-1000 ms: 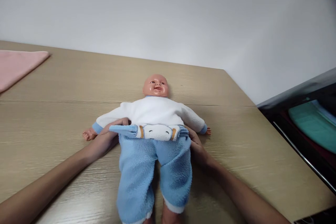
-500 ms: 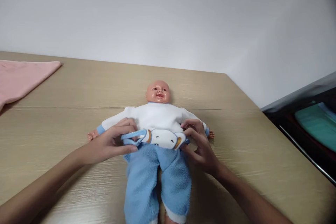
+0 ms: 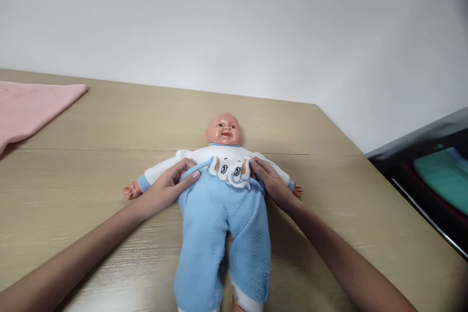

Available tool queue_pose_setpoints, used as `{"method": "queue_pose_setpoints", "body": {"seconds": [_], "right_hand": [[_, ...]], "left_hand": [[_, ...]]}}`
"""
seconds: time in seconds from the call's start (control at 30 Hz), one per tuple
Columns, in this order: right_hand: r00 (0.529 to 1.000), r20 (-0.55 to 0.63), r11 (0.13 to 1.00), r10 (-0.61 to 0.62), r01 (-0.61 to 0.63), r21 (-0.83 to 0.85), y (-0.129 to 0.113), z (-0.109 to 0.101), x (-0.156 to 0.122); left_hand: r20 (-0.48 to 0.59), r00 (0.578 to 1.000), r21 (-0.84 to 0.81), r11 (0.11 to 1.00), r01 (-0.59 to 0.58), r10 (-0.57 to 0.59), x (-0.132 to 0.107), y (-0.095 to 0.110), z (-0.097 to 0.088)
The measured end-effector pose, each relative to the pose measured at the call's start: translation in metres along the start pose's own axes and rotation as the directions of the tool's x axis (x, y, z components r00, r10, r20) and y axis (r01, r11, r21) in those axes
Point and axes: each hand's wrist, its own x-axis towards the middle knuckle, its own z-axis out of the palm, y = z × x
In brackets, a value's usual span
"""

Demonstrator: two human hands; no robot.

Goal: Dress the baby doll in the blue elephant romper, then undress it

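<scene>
On its back lies a baby doll (image 3: 224, 130), head toward the wall and arms spread. It wears a white top (image 3: 199, 156) with blue cuffs and blue fleece overalls (image 3: 208, 219). An elephant-face patch (image 3: 232, 171) sits upright on the bib at the doll's chest. My left hand (image 3: 177, 180) pinches the overalls' upper edge on the left, thumb outside, with some fingers hidden behind the cloth. At the other side my right hand (image 3: 265, 175) grips the bib beside the patch's ear. The doll's feet are cut off by the lower picture edge.
A pink cloth (image 3: 32, 109) lies at the left on the wooden table (image 3: 109, 122). Beyond the table's back edge rises a pale wall (image 3: 183, 24). Off the right edge stands a dark object with green fabric (image 3: 444, 175) on it.
Both hands have moved up toward the doll's head, drawing the overalls higher. The bib, folded down before, now lies up on the chest with the elephant's eyes and trunk showing.
</scene>
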Motion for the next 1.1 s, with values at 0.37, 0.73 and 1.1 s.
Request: {"method": "queue_pose_setpoints", "body": {"seconds": [0.37,0.73,1.1], "right_hand": [[0.974,0.225,0.992,0.033,-0.004,-0.126,-0.012,-0.032,-0.016],[0.997,-0.075,0.957,-0.037,0.014,-0.289,-0.006,-0.013,-0.022],[0.835,0.399,0.584,-0.378,0.550,-0.597,-0.123,0.059,0.065]], "left_hand": [[-0.312,0.950,-0.183,0.982,-0.047,-0.012,-0.003,-0.009,0.010],[-0.445,0.890,-0.132,0.975,-0.176,0.101,-0.003,-0.015,0.014],[-0.563,0.729,0.093,0.907,-0.411,0.389,-0.008,-0.023,0.029]]}}
